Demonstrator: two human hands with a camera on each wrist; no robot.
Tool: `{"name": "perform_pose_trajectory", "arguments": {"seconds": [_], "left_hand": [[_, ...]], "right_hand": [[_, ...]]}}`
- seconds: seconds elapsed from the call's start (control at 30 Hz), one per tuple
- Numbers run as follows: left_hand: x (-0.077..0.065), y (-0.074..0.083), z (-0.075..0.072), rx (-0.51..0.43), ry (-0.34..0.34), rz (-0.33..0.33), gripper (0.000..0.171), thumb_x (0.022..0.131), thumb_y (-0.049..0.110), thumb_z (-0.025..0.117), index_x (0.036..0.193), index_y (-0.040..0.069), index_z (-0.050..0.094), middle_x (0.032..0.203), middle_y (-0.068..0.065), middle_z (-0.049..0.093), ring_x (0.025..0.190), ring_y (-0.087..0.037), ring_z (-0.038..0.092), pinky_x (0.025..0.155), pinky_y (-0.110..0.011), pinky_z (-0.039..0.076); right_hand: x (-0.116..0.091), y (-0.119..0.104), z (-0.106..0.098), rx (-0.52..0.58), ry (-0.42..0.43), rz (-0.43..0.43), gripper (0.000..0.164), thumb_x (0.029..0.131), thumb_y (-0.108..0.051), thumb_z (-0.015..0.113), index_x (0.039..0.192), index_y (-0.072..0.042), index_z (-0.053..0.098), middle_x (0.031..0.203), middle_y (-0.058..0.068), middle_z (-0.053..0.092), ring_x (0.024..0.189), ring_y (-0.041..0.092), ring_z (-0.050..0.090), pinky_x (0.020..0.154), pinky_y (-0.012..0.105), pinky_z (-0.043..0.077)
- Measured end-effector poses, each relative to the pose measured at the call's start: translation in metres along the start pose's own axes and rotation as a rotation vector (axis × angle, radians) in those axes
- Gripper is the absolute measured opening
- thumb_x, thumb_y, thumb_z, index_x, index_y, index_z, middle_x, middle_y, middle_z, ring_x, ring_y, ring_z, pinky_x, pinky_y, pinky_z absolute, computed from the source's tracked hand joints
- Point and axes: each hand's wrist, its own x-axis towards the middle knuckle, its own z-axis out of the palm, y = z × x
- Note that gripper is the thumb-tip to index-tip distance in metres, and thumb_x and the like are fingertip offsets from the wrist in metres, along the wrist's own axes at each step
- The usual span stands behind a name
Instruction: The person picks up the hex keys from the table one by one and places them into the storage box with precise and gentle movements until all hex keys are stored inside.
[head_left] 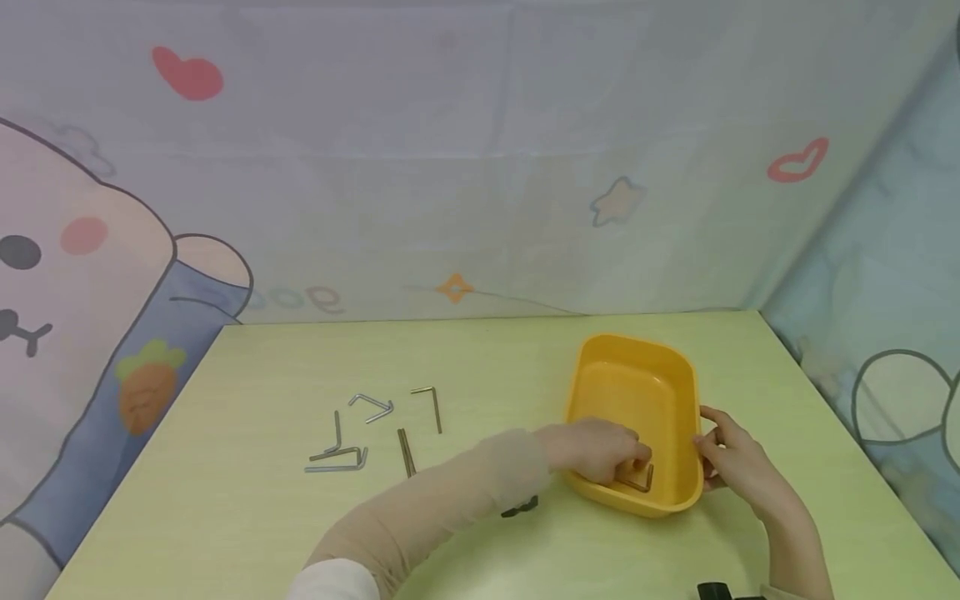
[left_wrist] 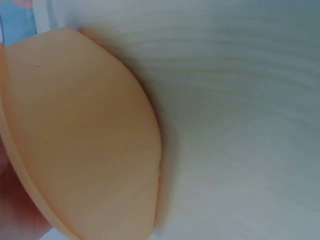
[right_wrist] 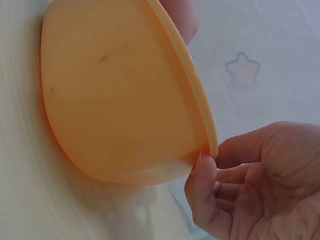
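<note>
A yellow plastic bin [head_left: 633,375] stands at the right of the table. My left hand [head_left: 596,450] reaches over its left wall, fingers bent and pointing down inside. Beside these fingers a bronze L-shaped hex key [head_left: 648,479] shows low in the bin, one end running under the hand. The fingertips are hidden, so I cannot tell whether they grip it. My right hand [head_left: 738,462] pinches the bin's right rim; the right wrist view shows thumb and forefinger on the rim [right_wrist: 212,142]. In the left wrist view the bin's wall [left_wrist: 85,135] covers most of the left hand.
Several silver and bronze hex keys lie left of centre, among them a silver key [head_left: 337,433], a bronze key [head_left: 437,408] and a bronze pair [head_left: 406,450] near the left forearm. A printed cloth [head_left: 480,167] hangs behind the pale table [head_left: 262,517].
</note>
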Motion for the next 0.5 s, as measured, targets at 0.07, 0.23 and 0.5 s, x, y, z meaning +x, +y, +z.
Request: {"name": "perform_pose_trajectory", "arguments": {"seconds": [0.07,0.23,0.5], "left_hand": [[-0.001,0.001,-0.001,0.01,0.025,-0.021,0.031,0.09,0.009,0.06,0.115,0.028,0.06,0.102,0.011,0.059,0.086,-0.004,0.051,0.072,-0.017,0.043],[-0.003,0.0,-0.002,0.036,0.095,-0.066,0.026,0.091,0.014,0.06,0.114,0.026,0.06,0.104,0.011,0.06,0.087,-0.004,0.056,0.071,-0.018,0.046],[-0.017,-0.001,-0.008,0.044,0.223,-0.101,0.022,0.091,0.021,0.061,0.114,0.023,0.062,0.101,0.009,0.061,0.086,-0.006,0.058,0.073,-0.018,0.046]], "right_hand": [[0.0,0.0,0.0,-0.001,-0.001,0.006,0.057,0.102,-0.015,0.038,0.148,0.008,0.013,0.092,0.013,0.048,0.069,0.014,0.055,0.06,0.027,0.056],[0.001,0.0,0.0,-0.005,-0.004,0.014,0.057,0.103,-0.016,0.037,0.148,0.008,0.012,0.092,0.013,0.048,0.069,0.014,0.055,0.061,0.028,0.056],[0.002,0.001,0.0,-0.009,-0.002,0.01,0.058,0.103,-0.015,0.037,0.149,0.008,0.011,0.092,0.013,0.048,0.07,0.014,0.055,0.06,0.028,0.056]]}}
